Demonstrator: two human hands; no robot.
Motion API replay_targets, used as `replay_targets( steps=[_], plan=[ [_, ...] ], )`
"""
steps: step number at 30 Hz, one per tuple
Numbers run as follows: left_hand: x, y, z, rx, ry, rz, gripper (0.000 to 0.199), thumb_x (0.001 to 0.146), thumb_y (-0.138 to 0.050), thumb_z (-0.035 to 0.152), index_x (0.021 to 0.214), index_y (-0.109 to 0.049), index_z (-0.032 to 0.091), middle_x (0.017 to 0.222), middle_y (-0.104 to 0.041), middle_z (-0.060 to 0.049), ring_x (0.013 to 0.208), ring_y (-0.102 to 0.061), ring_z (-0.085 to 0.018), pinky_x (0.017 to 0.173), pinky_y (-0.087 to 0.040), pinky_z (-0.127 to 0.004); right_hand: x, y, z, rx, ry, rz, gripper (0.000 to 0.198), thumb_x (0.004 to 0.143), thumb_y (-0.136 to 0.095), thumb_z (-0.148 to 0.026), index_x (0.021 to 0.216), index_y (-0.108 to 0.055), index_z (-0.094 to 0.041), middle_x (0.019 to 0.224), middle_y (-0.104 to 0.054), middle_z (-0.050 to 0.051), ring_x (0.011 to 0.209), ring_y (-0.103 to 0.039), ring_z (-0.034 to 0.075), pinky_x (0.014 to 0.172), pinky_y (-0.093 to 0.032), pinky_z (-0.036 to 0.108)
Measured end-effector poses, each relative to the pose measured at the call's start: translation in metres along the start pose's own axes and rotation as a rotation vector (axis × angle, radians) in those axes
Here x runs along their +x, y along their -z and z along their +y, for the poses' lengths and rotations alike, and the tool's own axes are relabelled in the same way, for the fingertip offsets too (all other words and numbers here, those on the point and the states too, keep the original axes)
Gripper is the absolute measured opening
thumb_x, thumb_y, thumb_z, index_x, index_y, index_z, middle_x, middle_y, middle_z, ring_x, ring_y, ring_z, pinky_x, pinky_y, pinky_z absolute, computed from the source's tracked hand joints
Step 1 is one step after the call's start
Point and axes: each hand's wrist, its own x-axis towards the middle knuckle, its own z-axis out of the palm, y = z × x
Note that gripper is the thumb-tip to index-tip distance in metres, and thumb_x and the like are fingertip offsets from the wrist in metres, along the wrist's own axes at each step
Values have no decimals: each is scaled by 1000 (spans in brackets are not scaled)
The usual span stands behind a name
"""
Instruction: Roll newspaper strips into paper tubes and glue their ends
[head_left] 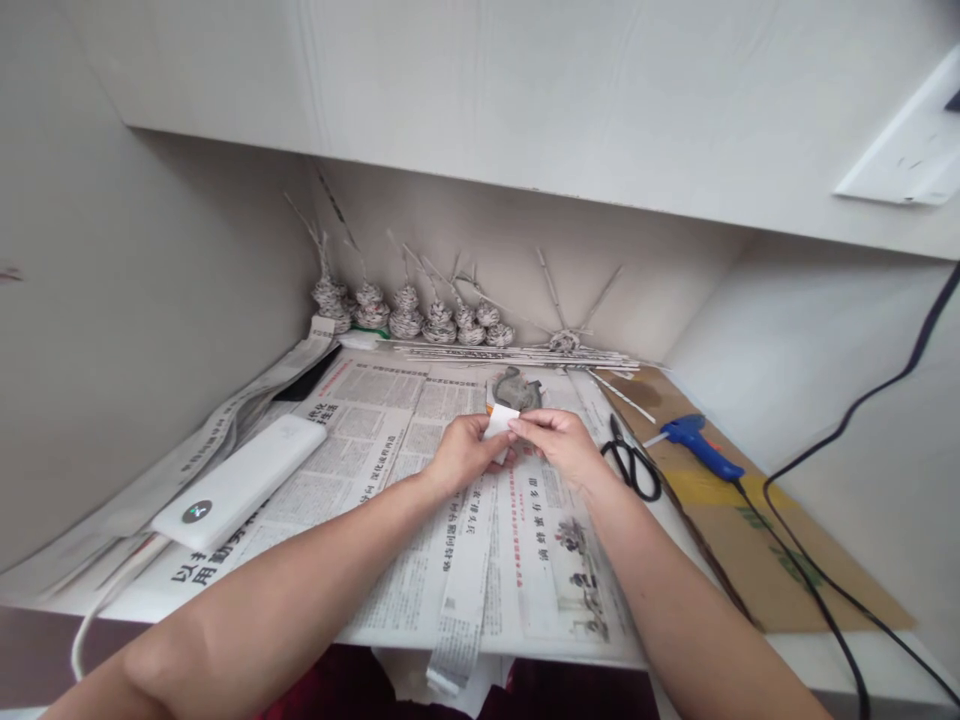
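Over newspaper (367, 400), hands (466, 448) (559, 440) together, seemingly pinching paper (502, 416)

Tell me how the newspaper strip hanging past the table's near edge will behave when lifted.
The newspaper strip will probably be floppy, since its end bends down past the table. It is likely light, as it looks like thin paper. Being long and narrow, it may crease or tear if tugged.
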Motion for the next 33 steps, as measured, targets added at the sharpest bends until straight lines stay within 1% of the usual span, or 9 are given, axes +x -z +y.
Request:
replay_targets(
  steps=[4, 8, 13, 19, 23, 28, 31, 33],
  plan=[
    [0, -1, -2, -24, -2, 0, 34, 73, -67, 44, 87, -66, 13, 73, -66, -5, 64, -62, -15, 54, -50, -23, 0, -2, 2, 10, 12, 18, 29, 70, -69, -43, 79, -72, -15, 62, -65, 2, 50, -48, 10, 47, -34, 24],
    [1, -1, -3, -110, 36, -40, 33, 70, -71, 42, 86, -67, 14, 77, -67, -5, 70, -63, -15, 59, -52, -23, 0, -3, -2, 52, -7, 21, 28, 69, -70, -43, 73, -69, -15, 59, -64, 1, 46, -49, 10, 46, -34, 24],
    [-1, -2, -1, -168, 73, -61, 35, 72, -68, 45, 87, -69, 13, 75, -66, -5, 68, -62, -15, 59, -54, -26, -1, -3, -5, 84, -39, -5, 29, 67, -72, -43, 77, -71, -15, 65, -67, 3, 48, -54, 12, 45, -34, 24],
    [-2, -4, 2, -208, 96, -39, 39, 68, -72, 44, 88, -67, 11, 76, -66, -7, 69, -62, -16, 60, -56, -28, 0, -4, -3, 135, -53, 35, 30, 63, -75, -42, 77, -72, -15, 61, -65, 2, 44, -50, 9, 43, -36, 23],
    [-1, -4, -1, -170, 97, -38, 36, 72, -69, 45, 85, -67, 11, 76, -67, -7, 69, -63, -15, 61, -54, -26, 1, -4, 1, 155, -53, 82, 31, 61, -76, -43, 75, -72, -15, 64, -67, 3, 43, -50, 9, 43, -37, 24],
    [0, -2, -5, -111, 59, -35, 35, 70, -70, 43, 87, -66, 13, 78, -68, -6, 72, -64, -17, 63, -54, -27, 1, -7, 2, 201, -72, 115, 31, 59, -78, -43, 69, -67, -16, 61, -66, 2, 43, -52, 11, 42, -36, 25],
    [0, -2, -4, -96, 28, -39, 37, 72, -68, 46, 88, -67, 13, 77, -67, -6, 72, -64, -16, 60, -53, -26, 0, -10, 1, 209, -84, 124, 33, 56, -80, -43, 67, -64, -16, 59, -65, 2, 43, -54, 12, 41, -35, 24],
    [-1, -1, -3, -89, 17, -41, 38, 74, -65, 48, 89, -67, 13, 75, -66, -6, 70, -63, -16, 58, -52, -24, 0, -10, 0, 187, -72, 127, 34, 57, -79, -45, 65, -62, -16, 58, -64, 1, 43, -53, 12, 41, -33, 24]
  ],
)
